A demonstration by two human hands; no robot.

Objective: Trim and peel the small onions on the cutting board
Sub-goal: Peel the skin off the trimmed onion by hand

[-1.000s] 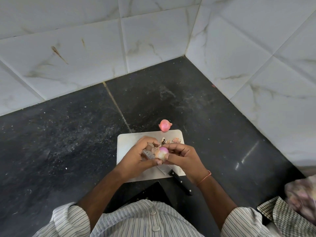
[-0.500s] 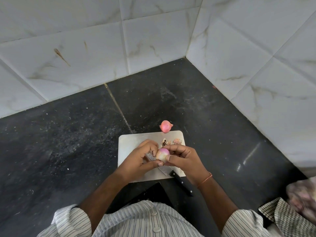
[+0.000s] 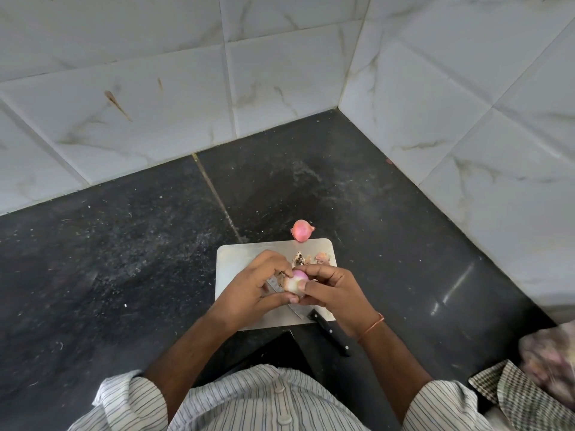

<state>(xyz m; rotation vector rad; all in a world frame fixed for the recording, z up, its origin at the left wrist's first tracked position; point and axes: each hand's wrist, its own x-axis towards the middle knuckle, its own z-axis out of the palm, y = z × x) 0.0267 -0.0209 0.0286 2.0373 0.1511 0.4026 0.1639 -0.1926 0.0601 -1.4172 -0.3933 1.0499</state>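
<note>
No readable text, label, brand, number or sign appears anywhere in the view (the wall tiles [image 3: 155, 98] carry only marble veining and a few brown streaks, which form no letters).

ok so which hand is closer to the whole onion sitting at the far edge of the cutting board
Right. The right hand sits almost straight below the whole onion; the left hand is below it and off to the left. Both hold the half-peeled onion.
</note>
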